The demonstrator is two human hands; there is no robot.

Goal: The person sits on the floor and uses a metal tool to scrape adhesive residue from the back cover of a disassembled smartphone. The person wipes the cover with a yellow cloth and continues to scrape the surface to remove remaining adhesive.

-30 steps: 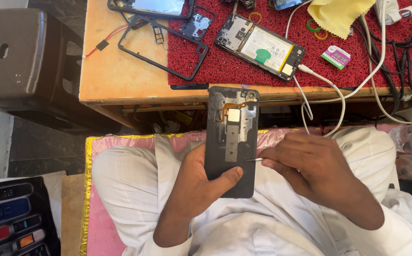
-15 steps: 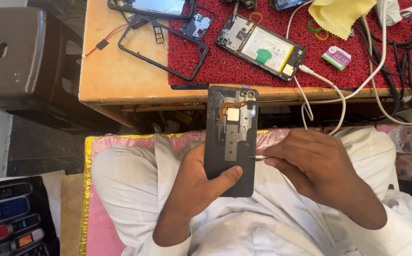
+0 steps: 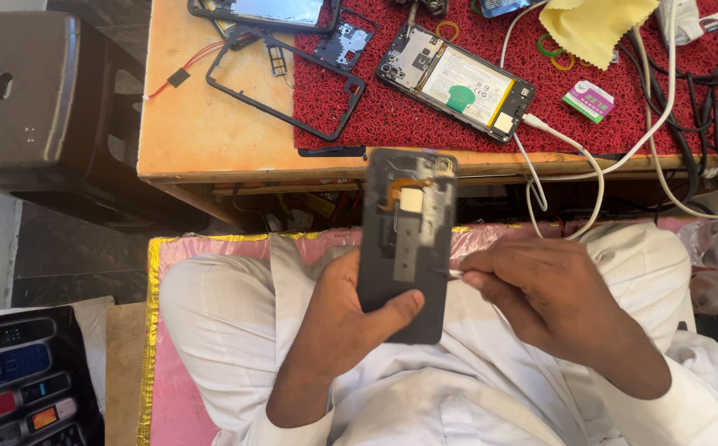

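Note:
My left hand (image 3: 344,324) grips a dark phone back panel (image 3: 407,241) from below, inner side up, over my lap; the thumb lies across its lower end. The panel carries a small white square part and an orange flex strip near its top. My right hand (image 3: 545,299) pinches a thin metal tool (image 3: 453,273) whose tip touches the panel's right edge about halfway down. Most of the tool is hidden in the fingers.
Ahead is a wooden bench (image 3: 210,132) with a red mat (image 3: 672,116). On it lie an opened phone with its battery showing (image 3: 456,83), a black phone frame (image 3: 284,83), a yellow cloth (image 3: 594,29) and cables (image 3: 590,165). A dark stool (image 3: 37,99) stands left, a tray of small phones (image 3: 20,380) lower left.
The panel and both hands have hardly shifted. My right hand stays at the panel's right edge with the tool tip against it.

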